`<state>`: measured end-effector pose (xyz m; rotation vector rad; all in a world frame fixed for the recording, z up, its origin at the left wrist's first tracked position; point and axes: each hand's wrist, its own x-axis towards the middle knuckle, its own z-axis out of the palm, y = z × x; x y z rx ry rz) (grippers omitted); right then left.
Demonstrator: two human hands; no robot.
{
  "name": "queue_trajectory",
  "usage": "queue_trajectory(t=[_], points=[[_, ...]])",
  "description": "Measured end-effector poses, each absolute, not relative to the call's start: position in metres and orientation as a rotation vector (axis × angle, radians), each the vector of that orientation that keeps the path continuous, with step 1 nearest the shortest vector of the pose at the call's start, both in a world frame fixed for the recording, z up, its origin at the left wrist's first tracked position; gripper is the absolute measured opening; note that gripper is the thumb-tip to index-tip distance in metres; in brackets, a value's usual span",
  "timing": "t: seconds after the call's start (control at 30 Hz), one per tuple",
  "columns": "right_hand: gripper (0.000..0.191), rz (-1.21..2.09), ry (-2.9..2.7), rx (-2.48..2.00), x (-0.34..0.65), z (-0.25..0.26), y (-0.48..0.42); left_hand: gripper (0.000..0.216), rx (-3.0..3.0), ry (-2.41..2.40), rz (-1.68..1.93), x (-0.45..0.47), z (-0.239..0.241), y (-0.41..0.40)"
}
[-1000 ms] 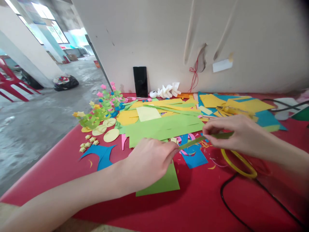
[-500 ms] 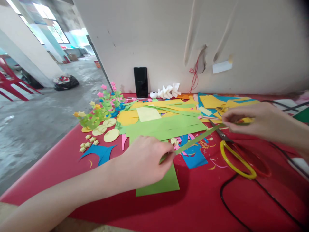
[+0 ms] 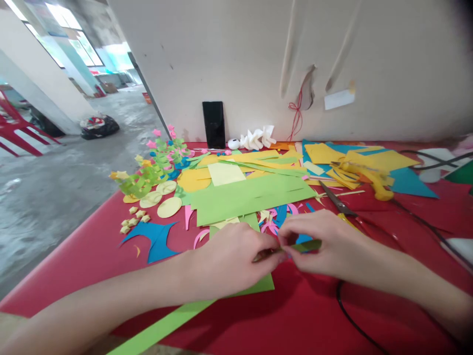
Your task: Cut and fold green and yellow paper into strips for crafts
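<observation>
My left hand (image 3: 236,259) and my right hand (image 3: 318,241) meet at the middle of the table, fingertips close together. Both pinch a narrow green paper strip (image 3: 166,324). One length of it runs out below my left wrist toward the lower left, and a short end shows in my right palm. Part of the strip is hidden by my fingers. Under my left hand lies a green paper sheet (image 3: 268,282). Behind the hands is a larger light green sheet (image 3: 251,195). Scissors (image 3: 338,202) lie partly behind my right hand.
On the red table (image 3: 295,320) are blue scraps (image 3: 157,241), small folded stars (image 3: 133,219), round yellow discs (image 3: 170,207) and paper plants (image 3: 148,172). A phone (image 3: 213,125) leans on the board behind. At right are a yellow glue gun (image 3: 369,172) and a black cable (image 3: 345,315).
My right hand has come left and down from beside the yellow papers to meet my left hand. The strip, stretched between them before, now trails to the lower left.
</observation>
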<state>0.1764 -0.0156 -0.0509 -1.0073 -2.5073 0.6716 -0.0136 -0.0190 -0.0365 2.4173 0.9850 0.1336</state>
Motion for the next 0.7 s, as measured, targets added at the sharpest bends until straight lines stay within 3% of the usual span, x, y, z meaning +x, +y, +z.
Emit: queue_trajectory(t=[0.3, 0.5, 0.7], points=[[0.011, 0.503, -2.472, -1.064, 0.195, -0.041, 0.000, 0.030, 2.395, 1.050, 0.167, -0.020, -0.034, -0.020], [0.002, 0.555, -2.427, -1.095, 0.204, -0.036, 0.004, 0.033, 2.307, 1.130, 0.144, -0.018, -0.032, -0.017], [0.009, 0.684, -2.486, -1.039, 0.176, -0.041, -0.018, 0.029, 2.326, 1.037, 0.156, -0.017, -0.035, -0.020]])
